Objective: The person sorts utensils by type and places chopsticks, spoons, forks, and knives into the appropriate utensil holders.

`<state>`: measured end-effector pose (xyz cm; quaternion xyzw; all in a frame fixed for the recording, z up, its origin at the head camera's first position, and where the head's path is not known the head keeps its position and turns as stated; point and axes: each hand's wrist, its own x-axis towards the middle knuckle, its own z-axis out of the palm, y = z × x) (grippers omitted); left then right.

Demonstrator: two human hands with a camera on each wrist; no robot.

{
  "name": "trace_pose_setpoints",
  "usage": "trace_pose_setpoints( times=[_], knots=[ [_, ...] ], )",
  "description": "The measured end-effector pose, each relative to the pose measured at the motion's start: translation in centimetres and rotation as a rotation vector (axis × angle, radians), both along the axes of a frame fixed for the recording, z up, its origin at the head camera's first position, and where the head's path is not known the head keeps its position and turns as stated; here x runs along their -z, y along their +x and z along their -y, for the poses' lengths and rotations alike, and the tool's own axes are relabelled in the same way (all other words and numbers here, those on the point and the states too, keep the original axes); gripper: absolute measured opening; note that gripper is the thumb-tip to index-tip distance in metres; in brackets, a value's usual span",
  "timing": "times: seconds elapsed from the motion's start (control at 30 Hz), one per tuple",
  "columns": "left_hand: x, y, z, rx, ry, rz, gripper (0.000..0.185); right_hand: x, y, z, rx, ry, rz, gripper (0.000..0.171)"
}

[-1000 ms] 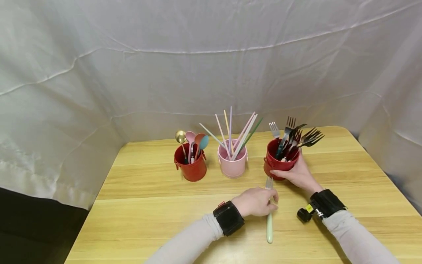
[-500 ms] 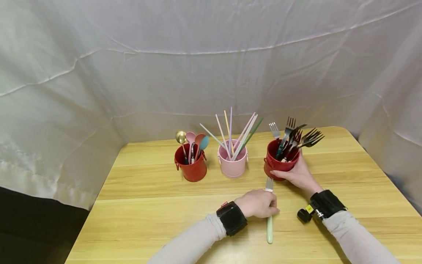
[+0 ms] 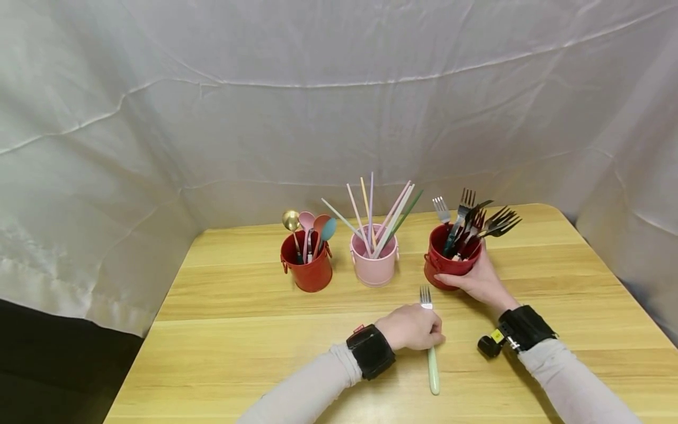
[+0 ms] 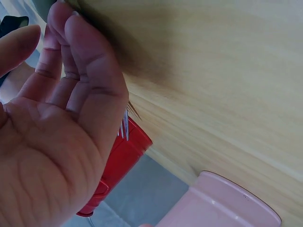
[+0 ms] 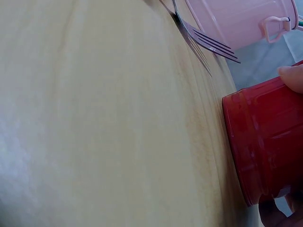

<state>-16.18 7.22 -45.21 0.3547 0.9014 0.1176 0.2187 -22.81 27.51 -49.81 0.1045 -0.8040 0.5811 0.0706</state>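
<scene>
A fork [image 3: 431, 347] with a pale green handle lies near the table's front. My left hand [image 3: 414, 327] grips its middle, tines [image 5: 210, 42] lifted a little off the wood and pointing toward the buckets. In the left wrist view the fingers [image 4: 90, 80] curl over the fork, whose tines [image 4: 124, 126] peek out below them. My right hand [image 3: 479, 278] holds the side of a red bucket [image 3: 449, 262] full of dark forks. A fingertip [image 5: 289, 76] shows on that bucket's wall [image 5: 265, 142] in the right wrist view.
A pink bucket [image 3: 373, 263] with pastel chopsticks stands in the middle, and a red bucket [image 3: 307, 268] with spoons to its left. All rest on a wooden table [image 3: 238, 330]. White cloth hangs behind and at both sides.
My left hand has closed round the fork and drawn it slightly left, away from the red bucket, with the tines raised. The right hand has stayed on the bucket.
</scene>
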Motion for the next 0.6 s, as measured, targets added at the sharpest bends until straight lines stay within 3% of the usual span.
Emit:
trace_pose_setpoints(
  times=[0.33, 0.6],
  knots=[
    [0.2, -0.1, 0.6, 0.014, 0.042, -0.034, 0.034, 0.0, 0.0, 0.0, -0.004, -0.017, -0.011, 0.110],
    [0.4, 0.0, 1.3, -0.069, 0.095, -0.032, 0.028, 0.0, 0.0, 0.0, -0.014, -0.033, -0.020, 0.110]
  ],
)
